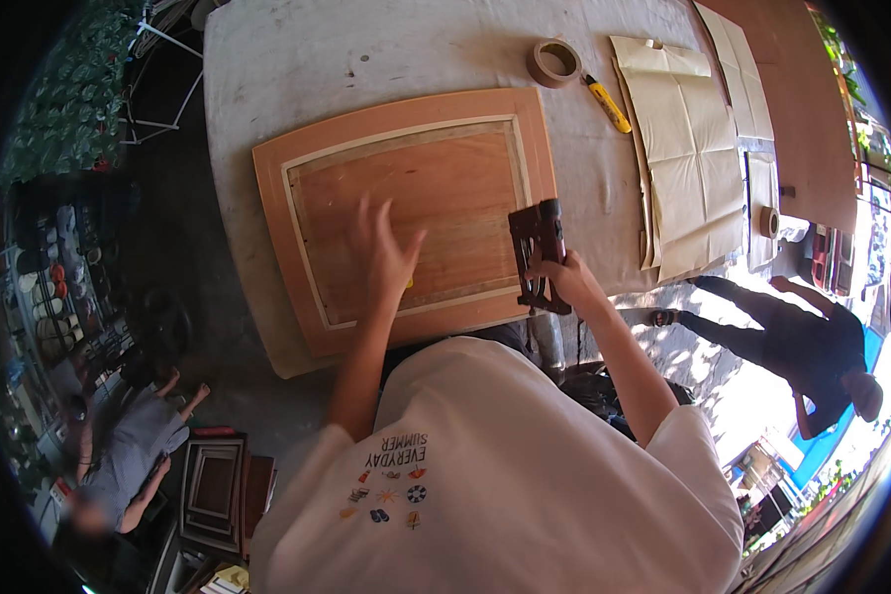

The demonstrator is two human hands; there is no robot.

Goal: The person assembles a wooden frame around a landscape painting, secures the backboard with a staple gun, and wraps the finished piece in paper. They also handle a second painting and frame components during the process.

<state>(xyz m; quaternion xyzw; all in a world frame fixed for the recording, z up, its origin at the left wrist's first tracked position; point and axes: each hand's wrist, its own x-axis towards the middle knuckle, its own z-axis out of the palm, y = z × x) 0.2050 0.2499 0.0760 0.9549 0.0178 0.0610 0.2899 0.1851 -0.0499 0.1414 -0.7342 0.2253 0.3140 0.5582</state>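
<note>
A framed wooden panel (pixel 416 198) with a pale inner strip and a curved far edge lies on the covered table. My left hand (pixel 386 247) hovers over the panel's middle, slightly blurred, its fingers spread and nothing seen in them. By the panel's right edge, my right hand (pixel 567 282) grips a dark reddish-black nail gun (pixel 540 259), its fingers wrapped round the handle. A small yellow thing (pixel 410 283) shows beside my left wrist; what it is I cannot make out.
On the table (pixel 386 49) lie a roll of brown tape (pixel 554 62), a yellow utility knife (pixel 607 104) and folded brown paper (pixel 688 148). A second tape roll (pixel 769 222) rests farther right. People are at the right (pixel 812 337) and lower left (pixel 144 450). Framed panels (pixel 213 490) stand below left.
</note>
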